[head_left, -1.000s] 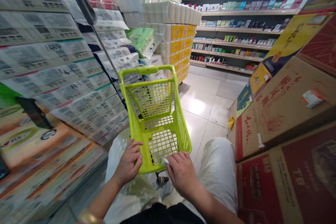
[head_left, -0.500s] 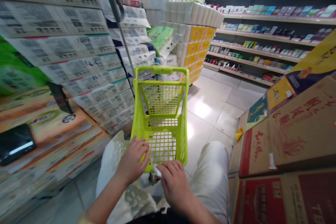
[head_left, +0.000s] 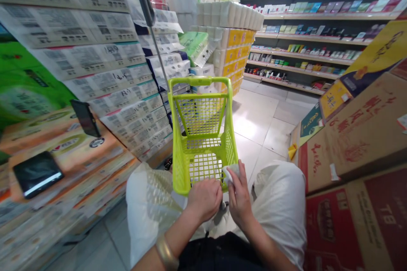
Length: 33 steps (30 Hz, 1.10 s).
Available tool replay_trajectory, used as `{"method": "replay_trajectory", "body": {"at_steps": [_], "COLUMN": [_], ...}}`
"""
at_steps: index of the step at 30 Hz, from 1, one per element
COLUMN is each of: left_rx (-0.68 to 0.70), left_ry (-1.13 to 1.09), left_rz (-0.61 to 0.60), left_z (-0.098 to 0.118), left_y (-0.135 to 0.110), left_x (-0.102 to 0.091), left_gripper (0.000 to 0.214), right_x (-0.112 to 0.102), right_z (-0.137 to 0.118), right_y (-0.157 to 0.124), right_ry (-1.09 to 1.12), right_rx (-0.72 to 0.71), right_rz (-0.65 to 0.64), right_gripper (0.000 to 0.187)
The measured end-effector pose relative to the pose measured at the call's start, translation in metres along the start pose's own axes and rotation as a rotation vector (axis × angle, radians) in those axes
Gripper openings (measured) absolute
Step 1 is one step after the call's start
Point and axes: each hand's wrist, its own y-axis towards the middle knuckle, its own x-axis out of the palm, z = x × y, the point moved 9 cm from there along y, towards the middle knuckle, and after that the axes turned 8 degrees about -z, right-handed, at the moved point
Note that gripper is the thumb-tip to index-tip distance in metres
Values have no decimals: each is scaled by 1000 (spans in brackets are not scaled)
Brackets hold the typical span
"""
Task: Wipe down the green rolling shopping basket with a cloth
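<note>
A lime-green plastic shopping basket (head_left: 178, 165) with mesh walls stands between my knees, and no goods show inside it. My left hand (head_left: 205, 198) is closed over its near rim, knuckles up, fingertips hidden. At the near right corner, my right hand (head_left: 239, 192) presses a white wipe (head_left: 231, 172) against the basket's side, with its fingers fairly straight. The two hands are close together but apart. A metal rod with a grey handle (head_left: 144, 0) rises beyond the basket's far left corner.
Stacked paper packs (head_left: 104, 55) rise on the left. A phone (head_left: 37, 174) lies on orange packs, with a dark upright device (head_left: 85, 117) nearby. Cardboard cartons (head_left: 359, 135) line the right side. Toilet-roll packs (head_left: 229, 15) and stocked shelves (head_left: 305, 42) stand beyond the tiled floor (head_left: 251, 114).
My left hand has moved right from the basket's left side to the near rim. My right hand has shifted right and up with the wipe to the near right corner. The view has turned slightly.
</note>
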Motion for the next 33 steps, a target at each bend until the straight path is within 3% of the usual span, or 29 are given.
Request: {"method": "replay_trajectory", "body": {"at_steps": [6, 13, 15, 20, 23, 25, 28, 31, 33], "left_rx": [12, 23, 37, 58, 56, 52, 44, 45, 50], "left_ry": [18, 39, 41, 40, 40, 44, 52, 57, 60], "left_rz": [52, 98, 106, 110, 123, 129, 131, 140, 146], "left_z": [6, 10, 10, 10, 8, 7, 5, 3, 3], "left_y": [4, 3, 1, -5, -10, -14, -18, -22, -24], "left_x": [-4, -4, -4, -3, -2, 0, 1, 2, 2], "left_gripper": [33, 29, 26, 24, 24, 24, 24, 24, 23], "right_x": [-13, -7, -6, -9, -10, -6, 1, 8, 9], "right_z": [29, 31, 36, 64, 66, 54, 35, 26, 25], "right_y": [37, -3, -2, 49, 67, 59, 21, -17, -25], "right_ry": [153, 262, 299, 394, 392, 360, 319, 331, 341], "right_rx": [65, 143, 172, 317, 330, 261, 168, 163, 167], "right_rz": [23, 112, 115, 26, -9, -30, -26, -40, -58], "right_gripper": [36, 41, 45, 53, 50, 43, 37, 39, 39]}}
